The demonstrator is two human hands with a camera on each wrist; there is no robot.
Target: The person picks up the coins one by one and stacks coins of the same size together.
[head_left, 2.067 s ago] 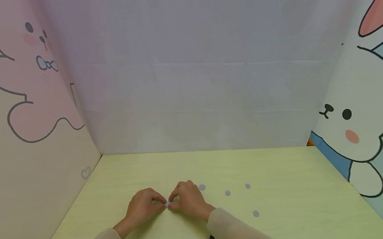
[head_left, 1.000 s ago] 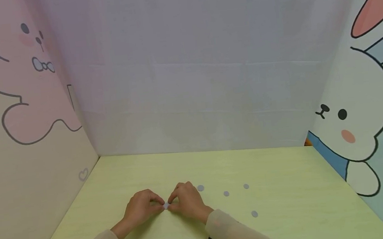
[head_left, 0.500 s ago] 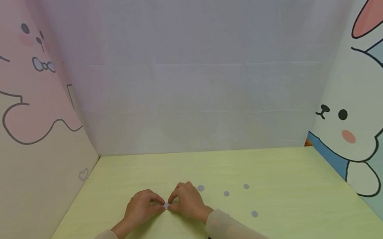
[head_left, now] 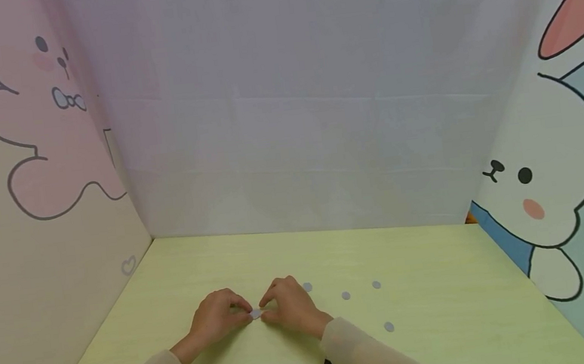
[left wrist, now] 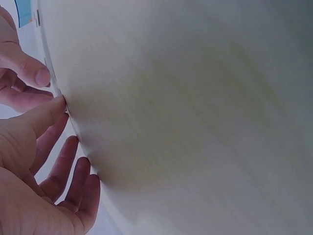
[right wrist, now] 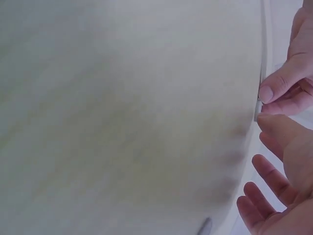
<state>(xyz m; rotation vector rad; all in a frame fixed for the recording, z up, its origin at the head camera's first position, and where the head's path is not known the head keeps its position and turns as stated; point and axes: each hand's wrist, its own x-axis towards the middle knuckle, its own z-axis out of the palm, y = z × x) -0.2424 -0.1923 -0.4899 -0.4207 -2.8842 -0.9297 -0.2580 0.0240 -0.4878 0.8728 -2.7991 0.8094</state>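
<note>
A small silver-grey coin (head_left: 255,314) lies at the fingertips in the middle of the head view. My left hand (head_left: 217,318) pinches its left side between thumb and index finger. Seen from the right wrist, the coin (right wrist: 257,110) is a thin metallic edge close to the tabletop, under the left thumb. My right hand (head_left: 291,306) is at the coin's right side, thumb and index finger slightly parted, with the thumb tip right at its edge. The other right fingers are bent loosely, as the right wrist view shows.
Several more flat coins lie right of the hands on the pale yellow tabletop (head_left: 446,296): one coin (head_left: 307,287) beside the right hand, others (head_left: 346,296) farther right, one (head_left: 390,327) nearer the front. Cartoon-printed side walls and a pale back wall (head_left: 290,116) enclose the table.
My right hand has drawn slightly to the right, and its finger and thumb have parted from their pinch, so more of the coin shows. My left hand keeps its hold.
</note>
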